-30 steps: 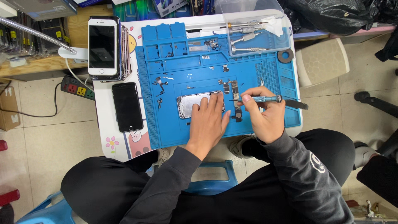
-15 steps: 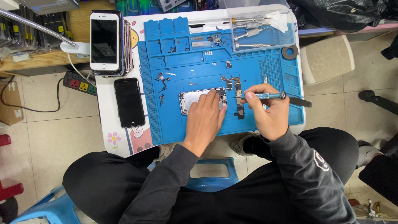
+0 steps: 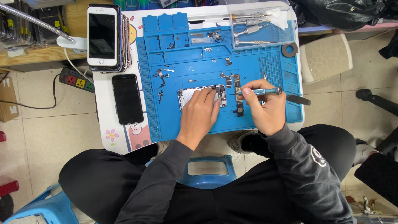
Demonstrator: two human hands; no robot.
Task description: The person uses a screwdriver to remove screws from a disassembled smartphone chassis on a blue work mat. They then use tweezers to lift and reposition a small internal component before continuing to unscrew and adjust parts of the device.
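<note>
Head camera looks straight down at a small table and two busy hands. Left hand [image 3: 202,112] lies flat on an opened phone [image 3: 195,96] in the middle of the frame, fingers close together and pressing down, likely so the phone does not slide. Right hand [image 3: 265,108] is closed around a thin screwdriver [image 3: 260,91]. The tool lies almost sideways, and its tip points left at a small dark part [image 3: 237,88] just beside the phone's right end. Holding it near the tip like a pencil probably helps keep it steady for tiny screws.

Under both hands is a blue work mat [image 3: 186,124] with little walled boxes along its top edge. Small screws and bits sit spread out on the mat, each apart from the others, maybe so they do not get mixed up. A clear tray [image 3: 273,39] in the upper right of the mat holds more metal tools [image 3: 248,31].

Left of the mat, on the white table [image 3: 118,139], lies a black phone [image 3: 127,98] with its screen dark. Above it sits a stack of phones [image 3: 103,36] with a white one on top. A power strip [image 3: 76,81] lies on the tiled floor [image 3: 41,137] at the left. The person sits on a blue stool [image 3: 209,172].
</note>
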